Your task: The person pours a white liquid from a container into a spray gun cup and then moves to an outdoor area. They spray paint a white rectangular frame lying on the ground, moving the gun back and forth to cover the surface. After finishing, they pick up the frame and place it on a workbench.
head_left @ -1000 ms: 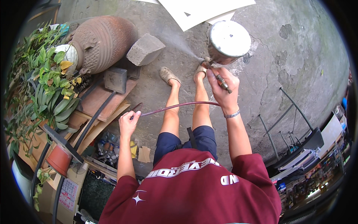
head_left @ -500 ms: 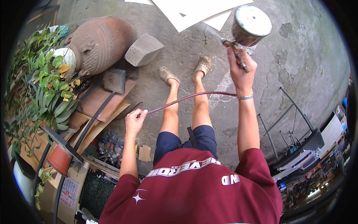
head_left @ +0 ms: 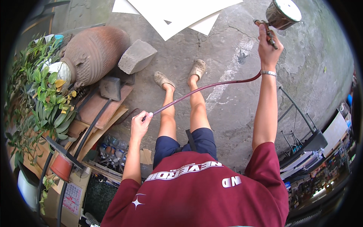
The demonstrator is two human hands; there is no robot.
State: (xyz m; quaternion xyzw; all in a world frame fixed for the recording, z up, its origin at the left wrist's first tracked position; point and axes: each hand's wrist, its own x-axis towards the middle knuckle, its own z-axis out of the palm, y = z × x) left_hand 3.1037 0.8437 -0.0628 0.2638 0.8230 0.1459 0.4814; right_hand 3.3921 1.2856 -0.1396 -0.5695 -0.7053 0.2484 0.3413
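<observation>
My right hand [head_left: 268, 53] is raised at the far right, closed round the handle of a spray gun [head_left: 269, 37]. The gun's metal paint cup [head_left: 279, 17] has a whitish lid and streaked sides. A dark red air hose [head_left: 206, 87] runs from behind my right wrist, across my legs, to my left hand [head_left: 139, 125]. That hand pinches the hose beside my left thigh. Large white sheets [head_left: 174, 17] overlap on the ground ahead of me, left of the gun. No spray mist shows at the nozzle.
On the left lie a big brown clay jar [head_left: 96, 53], a concrete block [head_left: 138, 56], wooden boards [head_left: 109, 109] and leafy plants [head_left: 47, 98]. At right stands a metal-legged rack [head_left: 302, 147] with stacked flat items. My clogs [head_left: 197, 70] rest on worn concrete.
My right hand has swung the spray gun to the right and farther away, off the sheets' edge. The faint mist at its nozzle is gone. My left hand still grips the hose.
</observation>
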